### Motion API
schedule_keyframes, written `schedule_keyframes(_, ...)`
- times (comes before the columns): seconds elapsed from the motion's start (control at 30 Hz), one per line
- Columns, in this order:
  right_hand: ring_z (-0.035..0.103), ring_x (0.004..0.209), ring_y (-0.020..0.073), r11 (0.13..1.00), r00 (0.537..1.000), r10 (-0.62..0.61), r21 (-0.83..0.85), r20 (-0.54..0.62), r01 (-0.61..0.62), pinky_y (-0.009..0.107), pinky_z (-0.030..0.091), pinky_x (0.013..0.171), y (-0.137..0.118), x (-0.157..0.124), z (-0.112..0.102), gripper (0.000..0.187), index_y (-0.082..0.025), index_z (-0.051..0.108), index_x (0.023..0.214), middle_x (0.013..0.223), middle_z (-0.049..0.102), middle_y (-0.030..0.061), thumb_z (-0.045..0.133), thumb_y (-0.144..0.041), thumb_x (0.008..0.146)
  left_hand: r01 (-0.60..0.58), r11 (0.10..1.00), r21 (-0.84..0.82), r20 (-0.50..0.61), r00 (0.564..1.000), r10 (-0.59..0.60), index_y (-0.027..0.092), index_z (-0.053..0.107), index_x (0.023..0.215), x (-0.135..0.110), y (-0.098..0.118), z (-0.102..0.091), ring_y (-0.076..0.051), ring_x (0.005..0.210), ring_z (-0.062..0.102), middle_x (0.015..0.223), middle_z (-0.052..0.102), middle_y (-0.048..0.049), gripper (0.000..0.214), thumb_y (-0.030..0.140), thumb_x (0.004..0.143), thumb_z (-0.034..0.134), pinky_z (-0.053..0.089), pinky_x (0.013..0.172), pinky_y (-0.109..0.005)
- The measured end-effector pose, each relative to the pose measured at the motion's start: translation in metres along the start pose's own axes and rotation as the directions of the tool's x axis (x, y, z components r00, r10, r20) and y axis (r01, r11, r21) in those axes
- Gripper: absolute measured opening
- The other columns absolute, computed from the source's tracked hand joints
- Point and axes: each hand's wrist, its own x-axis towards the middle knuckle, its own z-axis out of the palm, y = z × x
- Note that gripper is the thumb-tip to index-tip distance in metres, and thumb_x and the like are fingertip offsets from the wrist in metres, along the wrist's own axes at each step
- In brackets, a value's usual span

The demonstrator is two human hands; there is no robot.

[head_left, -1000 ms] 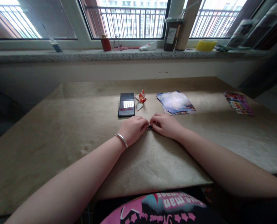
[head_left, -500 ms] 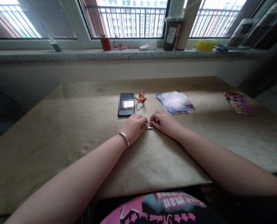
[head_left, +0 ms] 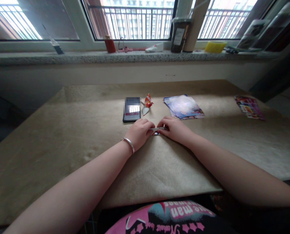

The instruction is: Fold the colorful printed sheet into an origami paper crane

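Note:
Between my two hands lies a small piece of folded printed paper [head_left: 156,132], white on its raised edge and coloured below. My left hand [head_left: 140,131] pinches its left end, fingers curled together. At the right end, my right hand [head_left: 171,127] is closed on the same paper with thumb and fingertips. Much of the paper is hidden under the fingers. Just beyond my left hand is a phone [head_left: 132,110] with a lit screen. A red-orange folded paper piece [head_left: 148,100] with a pale tip stands beside the phone.
A stack of blue-purple printed sheets [head_left: 185,106] lies behind my right hand. Colourful printed papers [head_left: 249,107] lie at the table's far right. On the stone sill [head_left: 86,58] stand a red thread spool [head_left: 110,45], a dark lidded container [head_left: 180,35] and a yellow object [head_left: 215,47].
The white raised edge of the paper shows more between my fingers now. My hands have shifted only slightly; the other things stay where they were.

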Motion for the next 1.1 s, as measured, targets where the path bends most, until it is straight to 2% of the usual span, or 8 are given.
schedule_keyframes(0.17,0.051,0.069,0.0119,0.998,0.999,-0.054,-0.024,-0.004,0.054,0.023,0.038,0.064,0.0,0.0,-0.002,0.008,-0.016,0.063,0.08,0.077,0.057,0.0026,0.062,-0.023,0.078,-0.015,1.0,-0.01,-0.036,0.999,0.014,0.015,0.062,0.084,-0.001,0.0,0.0,-0.017,0.081,0.056,0.082,0.062,-0.005,0.006,0.016,0.081,0.057,0.045,0.076,-0.029)
schedule_keyframes(0.33,0.051,0.069,0.0118,0.994,0.995,-0.1,-0.031,0.027,0.101,0.022,0.037,0.063,-0.004,-0.004,-0.005,0.003,-0.017,0.06,0.078,0.076,0.056,0.0018,0.058,-0.019,0.079,-0.019,0.999,-0.042,-0.024,1.0,0.018,0.015,0.061,0.083,-0.002,0.003,-0.001,-0.015,0.075,0.055,0.08,0.059,-0.0037,0.005,0.015,0.079,0.058,0.045,0.071,-0.026)
schedule_keyframes(0.57,0.052,0.07,0.0125,0.993,0.994,-0.109,-0.048,0.028,0.11,0.022,0.037,0.063,-0.008,-0.004,-0.002,0.003,-0.016,0.061,0.077,0.075,0.058,0.0022,0.059,-0.019,0.079,-0.051,0.999,-0.014,0.018,0.999,0.051,0.016,0.063,0.078,-0.003,0.003,-0.002,-0.015,0.071,0.054,0.074,0.059,-0.0034,0.013,0.024,0.083,0.056,0.043,0.068,-0.026)
schedule_keyframes(0.77,0.052,0.07,0.0125,0.995,0.995,-0.087,-0.037,0.038,0.089,0.022,0.037,0.064,-0.01,-0.003,-0.002,0.003,-0.016,0.061,0.076,0.075,0.059,0.0027,0.06,-0.019,0.077,-0.062,0.997,0.039,0.051,0.997,0.06,0.014,0.062,0.07,-0.002,0.002,-0.003,-0.015,0.073,0.055,0.075,0.059,-0.0039,0.015,0.019,0.082,0.055,0.043,0.067,-0.026)
schedule_keyframes(1.1,0.051,0.062,0.0123,0.989,0.991,-0.051,-0.129,0.12,0.067,0.022,0.035,0.059,-0.003,-0.006,-0.015,0.008,-0.017,0.06,0.068,0.07,0.061,0.0022,0.055,-0.013,0.072,-0.037,0.999,-0.006,0.075,0.997,0.037,0.015,0.061,0.07,-0.002,0.002,-0.007,-0.013,0.07,0.054,0.072,0.057,-0.002,0.012,0.017,0.08,0.056,0.041,0.063,-0.023)
